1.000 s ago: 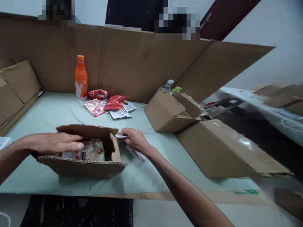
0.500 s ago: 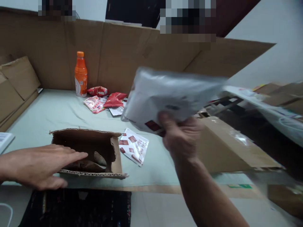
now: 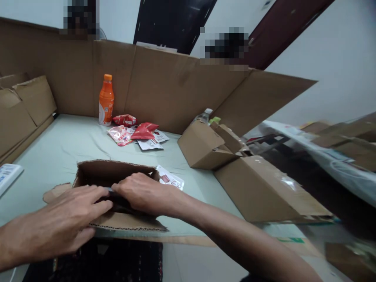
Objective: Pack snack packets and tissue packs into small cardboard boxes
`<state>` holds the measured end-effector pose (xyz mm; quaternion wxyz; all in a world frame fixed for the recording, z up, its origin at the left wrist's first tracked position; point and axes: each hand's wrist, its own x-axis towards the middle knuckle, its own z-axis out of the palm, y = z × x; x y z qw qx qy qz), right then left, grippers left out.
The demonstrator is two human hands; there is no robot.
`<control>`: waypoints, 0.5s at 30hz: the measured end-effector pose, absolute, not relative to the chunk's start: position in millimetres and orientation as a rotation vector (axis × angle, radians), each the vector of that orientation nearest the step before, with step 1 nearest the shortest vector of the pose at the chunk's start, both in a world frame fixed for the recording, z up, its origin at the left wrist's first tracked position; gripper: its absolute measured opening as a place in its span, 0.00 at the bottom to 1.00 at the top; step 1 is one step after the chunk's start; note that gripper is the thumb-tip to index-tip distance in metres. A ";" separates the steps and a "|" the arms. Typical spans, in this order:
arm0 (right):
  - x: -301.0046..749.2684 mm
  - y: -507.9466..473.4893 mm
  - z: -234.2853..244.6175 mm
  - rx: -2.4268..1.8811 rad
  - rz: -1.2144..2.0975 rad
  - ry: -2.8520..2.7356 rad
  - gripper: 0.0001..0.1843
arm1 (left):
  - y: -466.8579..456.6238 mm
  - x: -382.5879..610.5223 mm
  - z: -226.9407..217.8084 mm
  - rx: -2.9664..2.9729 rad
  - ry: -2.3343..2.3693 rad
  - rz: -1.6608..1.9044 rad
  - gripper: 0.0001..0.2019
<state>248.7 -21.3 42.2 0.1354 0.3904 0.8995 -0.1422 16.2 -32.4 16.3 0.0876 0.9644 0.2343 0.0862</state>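
Lengthwise, carton (image 3: 126, 221) runs left-right, mouth up; left hand (image 3: 72, 209), right hand (image 3: 140, 192) at opening; fingers' (image 3: 101, 205) grip unclear.

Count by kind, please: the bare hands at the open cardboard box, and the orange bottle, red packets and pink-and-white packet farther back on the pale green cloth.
Bare hands, left hand and right hand: 2
Orange bottle: 1
Red packets: 2
Pink-and-white packet: 1
Total: 6

Your right hand (image 3: 139, 194) hides much inside the cardboard box (image 3: 129, 222), your forearm (image 3: 202, 213) part of the printed packet (image 3: 170, 179); the left edge crops a white box (image 3: 10, 176).
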 end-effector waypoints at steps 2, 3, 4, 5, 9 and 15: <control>249.9 -18.1 36.2 1.043 -0.543 2.603 0.17 | -32.7 19.2 22.5 2.897 0.768 0.308 0.29; 254.9 -18.5 36.0 1.019 -0.598 2.637 0.18 | -31.3 20.2 25.4 2.895 0.806 0.318 0.30; 262.7 -19.0 37.7 1.023 -0.654 2.702 0.19 | -29.1 20.7 27.6 2.881 0.822 0.288 0.31; 272.6 -18.1 40.9 1.059 -0.723 2.800 0.18 | -26.5 20.7 28.9 2.852 0.817 0.219 0.31; 314.5 27.5 47.9 1.724 -0.942 3.141 0.16 | -18.0 17.6 19.0 2.710 0.786 -0.003 0.28; 311.2 195.3 -27.3 2.495 -0.668 2.405 0.12 | -12.8 10.6 -32.4 2.921 0.762 0.281 0.28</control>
